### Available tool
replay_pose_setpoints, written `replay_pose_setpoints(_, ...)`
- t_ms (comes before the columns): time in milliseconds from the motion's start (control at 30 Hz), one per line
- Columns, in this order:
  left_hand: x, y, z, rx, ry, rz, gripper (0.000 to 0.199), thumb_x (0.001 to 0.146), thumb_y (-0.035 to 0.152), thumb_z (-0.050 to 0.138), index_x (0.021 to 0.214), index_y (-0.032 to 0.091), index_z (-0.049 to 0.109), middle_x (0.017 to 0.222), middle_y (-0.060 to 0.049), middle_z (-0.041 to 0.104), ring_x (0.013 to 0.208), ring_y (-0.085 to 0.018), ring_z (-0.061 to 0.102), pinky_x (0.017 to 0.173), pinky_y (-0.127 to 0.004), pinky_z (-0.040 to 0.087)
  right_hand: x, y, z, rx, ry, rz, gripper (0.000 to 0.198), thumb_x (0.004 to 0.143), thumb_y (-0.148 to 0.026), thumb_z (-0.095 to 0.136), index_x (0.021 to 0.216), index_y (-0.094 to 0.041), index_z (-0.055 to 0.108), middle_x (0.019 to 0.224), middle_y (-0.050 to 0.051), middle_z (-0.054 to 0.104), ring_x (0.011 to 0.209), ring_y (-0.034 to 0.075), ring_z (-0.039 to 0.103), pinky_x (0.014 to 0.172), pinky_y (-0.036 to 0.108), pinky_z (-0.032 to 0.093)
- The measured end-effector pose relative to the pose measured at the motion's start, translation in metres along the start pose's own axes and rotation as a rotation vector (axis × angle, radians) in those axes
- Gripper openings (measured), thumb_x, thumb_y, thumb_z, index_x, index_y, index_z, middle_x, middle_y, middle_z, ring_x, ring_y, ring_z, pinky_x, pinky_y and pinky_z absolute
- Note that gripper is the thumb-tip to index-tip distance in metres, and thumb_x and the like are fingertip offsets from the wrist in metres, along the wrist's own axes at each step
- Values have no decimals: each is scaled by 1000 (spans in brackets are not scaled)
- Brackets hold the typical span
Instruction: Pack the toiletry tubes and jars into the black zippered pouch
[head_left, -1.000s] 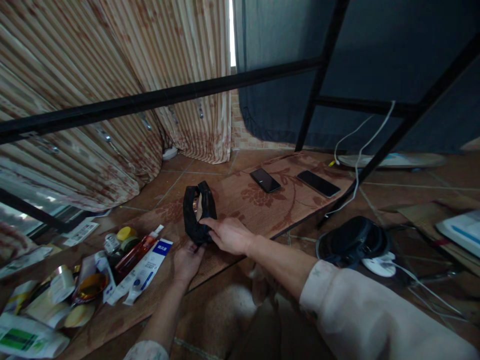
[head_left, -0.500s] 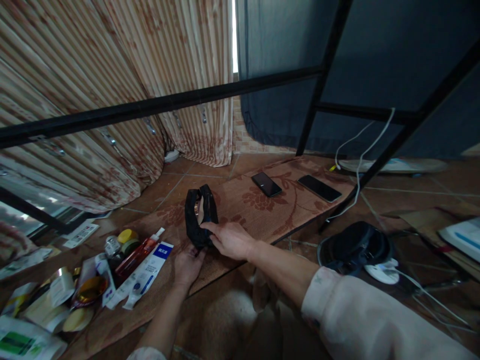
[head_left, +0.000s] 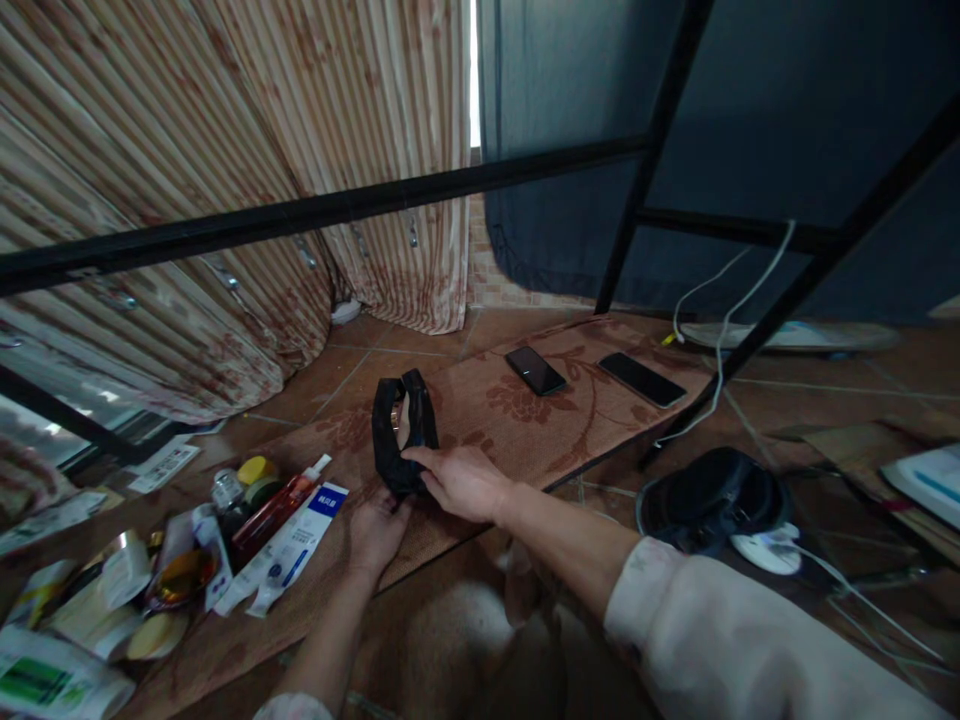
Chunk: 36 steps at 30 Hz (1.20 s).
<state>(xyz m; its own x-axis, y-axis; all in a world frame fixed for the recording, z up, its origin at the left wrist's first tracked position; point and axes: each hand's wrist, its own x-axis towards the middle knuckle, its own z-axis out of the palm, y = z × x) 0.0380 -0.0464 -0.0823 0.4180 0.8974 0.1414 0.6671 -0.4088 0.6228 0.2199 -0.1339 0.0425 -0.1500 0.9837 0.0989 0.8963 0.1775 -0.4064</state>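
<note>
A small black pouch point(head_left: 388, 440) stands on the brown patterned mat point(head_left: 487, 430), its top gaping so that a bit of pale and coppery content shows inside. My right hand point(head_left: 465, 482) grips the pouch's near right side, thumb on the rim. Low at the pouch's near end is my left hand point(head_left: 379, 530), fingertips closed on its bottom edge and partly hidden beneath it. Left of my hands lie a white and blue tube point(head_left: 304, 545) and a red pump bottle point(head_left: 274, 515).
Several jars, tubes and bottles crowd the mat's left end, among them a yellow-lidded jar point(head_left: 256, 470). Two phones, one left point(head_left: 535, 370) and one right point(head_left: 642, 379), lie farther along. A dark cap point(head_left: 716, 500) sits at right. A black metal bar point(head_left: 337, 208) crosses ahead.
The view has shifted very slightly. Both hands keep their places on the black pouch, and nothing else has visibly moved.
</note>
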Motion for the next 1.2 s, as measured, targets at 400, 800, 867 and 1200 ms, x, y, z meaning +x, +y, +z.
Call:
replay_pose_setpoints(400,0,5,-2,26,4,-13,22,77,37,58,89,20,65,72,0,69,69,-16,64,61,-24,44,0,4,5,8,53,-53,44,91,-25,34,134,-28,42,115,5,66,100,21,63,82,32,46)
replay_pose_setpoints(800,0,4,-2,25,-4,-26,23,76,36,59,92,21,66,70,0,68,68,-16,63,61,-24,43,1,3,6,22,34,-40,42,91,-24,36,130,-28,47,116,5,65,102,19,62,86,31,45)
replay_pose_setpoints(867,0,4,-2,31,-1,-36,23,75,36,59,91,21,66,68,1,67,66,-16,62,60,-23,42,1,3,6,23,30,-39,42,91,-23,37,131,-28,47,116,5,65,102,19,62,87,31,44)
replay_pose_setpoints(1200,-2,8,-4,11,22,-4,23,75,36,59,91,21,65,68,2,66,65,-14,61,60,-23,41,1,1,6,25,22,-27,42,90,-23,38,130,-28,48,116,4,66,101,19,63,88,30,44)
